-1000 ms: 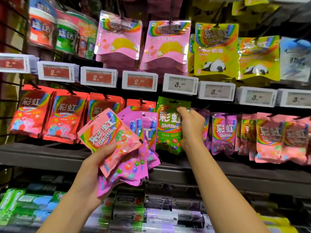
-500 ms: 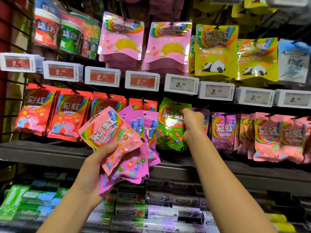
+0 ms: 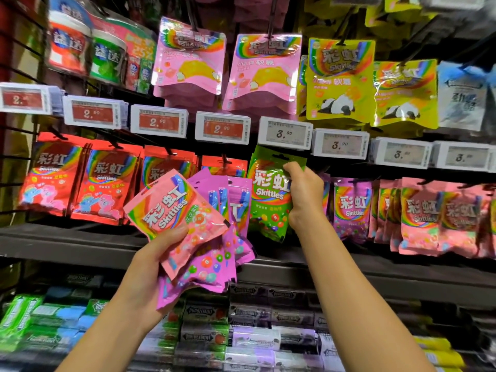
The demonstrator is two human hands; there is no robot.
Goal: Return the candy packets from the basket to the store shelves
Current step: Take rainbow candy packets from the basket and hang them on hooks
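Note:
My right hand [image 3: 304, 194] grips the right edge of a green Skittles packet [image 3: 268, 194] held up at the middle row of hooks, its top just under a 3.90 price tag [image 3: 285, 133]. My left hand [image 3: 158, 256] holds a fanned bundle of packets in front of the shelf: a pink Skittles packet [image 3: 174, 208] on top and several purple packets [image 3: 214, 261] behind it. Whether the green packet hangs on a hook is hidden. No basket is in view.
Red packets [image 3: 107, 183] hang at the left of the same row, purple [image 3: 351, 208] and pink ones [image 3: 440, 216] at the right. Larger pink and yellow bags [image 3: 341, 81] hang on the row above. A dark shelf edge [image 3: 67, 242] runs below, with gum boxes [image 3: 249, 336] underneath.
The green packet tilted and flexed under my right hand half a second ago and now sits flat and upright again, slightly higher. My left hand and its bundle have stayed about where they were.

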